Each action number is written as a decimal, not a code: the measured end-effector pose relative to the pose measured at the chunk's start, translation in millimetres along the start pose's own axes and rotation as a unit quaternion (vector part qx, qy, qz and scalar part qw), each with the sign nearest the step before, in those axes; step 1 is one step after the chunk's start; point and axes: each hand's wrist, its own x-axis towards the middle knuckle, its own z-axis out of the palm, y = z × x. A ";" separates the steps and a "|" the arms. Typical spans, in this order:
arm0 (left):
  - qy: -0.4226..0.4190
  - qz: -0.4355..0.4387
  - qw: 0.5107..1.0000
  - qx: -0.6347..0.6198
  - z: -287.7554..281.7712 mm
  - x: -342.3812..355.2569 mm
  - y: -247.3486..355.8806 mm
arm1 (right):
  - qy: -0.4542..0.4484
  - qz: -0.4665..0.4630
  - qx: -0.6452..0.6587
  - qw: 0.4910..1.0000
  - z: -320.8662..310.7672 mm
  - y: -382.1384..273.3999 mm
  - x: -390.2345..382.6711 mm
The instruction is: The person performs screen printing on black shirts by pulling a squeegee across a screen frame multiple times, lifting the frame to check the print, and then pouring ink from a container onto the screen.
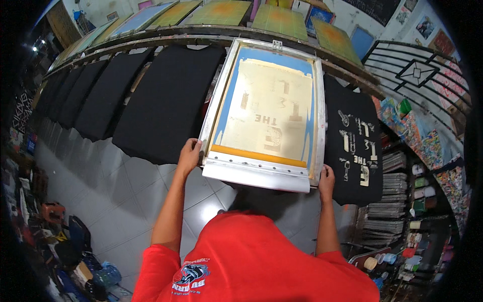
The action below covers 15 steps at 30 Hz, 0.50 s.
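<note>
A flat aluminium-framed printing screen (266, 113) lies at centre on a long curved bench (151, 38). The left hand (189, 156) grips its near corner at 8 o'clock, the right hand (326, 182) its near corner at 4 o'clock. At 3 o'clock, just beside it, lies a black printed T-shirt (354, 146); at 9 o'clock a plain black T-shirt (166, 100). At 12 o'clock, behind the bench, leans a row of green-meshed screens (221, 12).

A big printing screen (266, 113) with a silver frame, blue edge and yellow middle lies flat. More green and yellow screens (221, 11) stand behind it. Colourful posters (432, 35) hang to its right.
</note>
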 end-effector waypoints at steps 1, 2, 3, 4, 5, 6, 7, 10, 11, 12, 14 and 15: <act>-0.026 -0.058 0.998 -0.015 -1.4 0.6 11.7 | 0.005 0.007 -0.008 1.000 4.7 -0.4 0.2; -0.052 -0.090 0.994 -0.020 -1.1 4.2 10.3 | 0.010 0.015 -0.017 1.000 9.3 -0.5 0.7; -0.077 -0.123 0.989 -0.024 -1.2 8.3 5.9 | 0.015 0.024 -0.026 0.999 13.4 -0.4 0.8; -0.076 -0.118 0.990 -0.007 1.3 14.3 1.5 | 0.026 0.021 -0.034 0.999 15.6 -4.0 3.4; -0.087 -0.114 0.990 0.003 1.8 19.0 -3.5 | 0.029 0.026 -0.032 0.999 17.3 -7.0 3.4; -0.088 -0.110 0.990 0.004 0.5 22.3 -9.0 | 0.032 0.032 -0.030 0.999 18.0 -9.9 2.4; -0.092 -0.105 0.990 0.002 4.1 23.2 -3.9 | 0.038 0.038 -0.032 0.998 16.6 -11.0 1.2; -0.080 -0.083 0.993 -0.019 13.1 28.0 -4.3 | 0.051 0.039 -0.056 0.996 18.1 -13.7 0.7; -0.082 -0.091 0.992 -0.019 13.2 28.9 -6.6 | 0.051 0.045 -0.072 0.995 16.6 -18.6 2.2; -0.084 -0.099 0.991 -0.018 10.5 29.9 -9.4 | 0.030 0.072 -0.088 0.993 15.9 -23.7 3.2; -0.075 -0.102 0.992 -0.013 14.6 33.3 -12.0 | -0.005 0.122 -0.125 0.985 10.5 -40.4 8.8; -0.073 -0.103 0.992 -0.002 16.6 33.5 -13.7 | 0.001 0.104 -0.092 0.990 13.7 -25.4 14.1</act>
